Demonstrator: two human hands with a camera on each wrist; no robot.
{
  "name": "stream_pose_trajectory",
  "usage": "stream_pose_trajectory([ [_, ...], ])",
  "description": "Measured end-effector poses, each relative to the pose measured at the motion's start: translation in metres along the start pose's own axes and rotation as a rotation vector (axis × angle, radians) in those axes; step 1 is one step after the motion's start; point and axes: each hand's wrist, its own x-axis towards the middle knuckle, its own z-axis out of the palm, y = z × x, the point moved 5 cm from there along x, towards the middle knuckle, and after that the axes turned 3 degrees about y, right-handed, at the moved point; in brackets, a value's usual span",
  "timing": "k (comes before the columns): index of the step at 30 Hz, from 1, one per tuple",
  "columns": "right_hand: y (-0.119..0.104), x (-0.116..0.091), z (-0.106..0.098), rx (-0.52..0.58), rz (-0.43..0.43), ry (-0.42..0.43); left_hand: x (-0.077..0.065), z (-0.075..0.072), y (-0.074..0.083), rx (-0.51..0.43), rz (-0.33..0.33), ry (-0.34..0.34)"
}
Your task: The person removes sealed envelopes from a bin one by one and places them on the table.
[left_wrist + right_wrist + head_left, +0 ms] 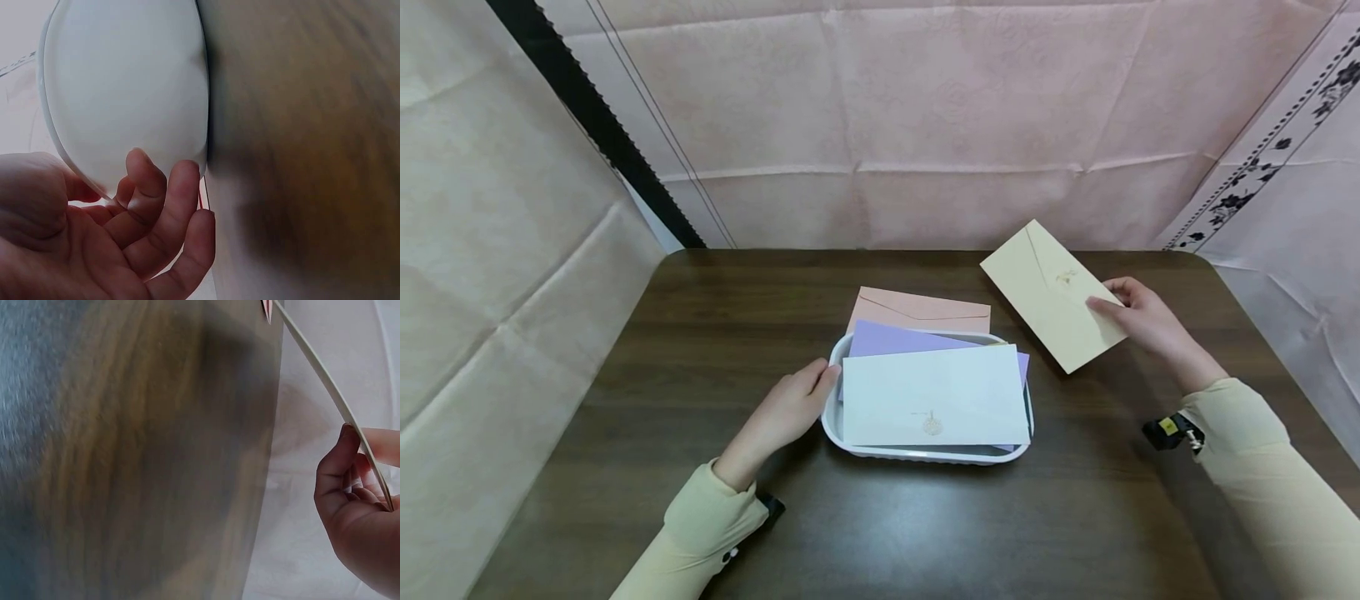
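Observation:
A cream envelope (1051, 293) is held up at a slant over the right back of the table, its corner pinched by my right hand (1144, 321). The right wrist view shows that envelope (325, 378) edge-on, between thumb and fingers. My left hand (793, 406) grips the left end of a white plastic basket (925, 455), with the thumb at its rim. In the left wrist view, curled fingers (181, 194) lie against the basket's outer wall (131, 81). A white envelope (936, 398) with a gold emblem lies on top in the basket, over a purple envelope (895, 339).
Behind the basket lies a pink envelope (925, 310), its front edge hidden by the basket and the purple one. The dark wooden table (647, 400) ends at a back edge against a pale hanging cloth (962, 125). More cloth (512, 250) hangs at the left.

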Motion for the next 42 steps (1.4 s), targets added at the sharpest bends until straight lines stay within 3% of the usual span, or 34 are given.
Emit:
stream_pose_trajectory([
  [15,0.006,-0.002,0.018,0.019,0.013,0.016,0.001,0.0,0.001,0.006,-0.008,0.002],
  [22,0.005,-0.005,0.02,-0.117,0.01,0.031,-0.001,0.0,0.001,0.007,-0.006,0.006],
  [42,0.004,-0.013,0.017,-0.318,0.011,0.115,-0.001,-0.001,0.003,0.006,-0.006,0.0],
])
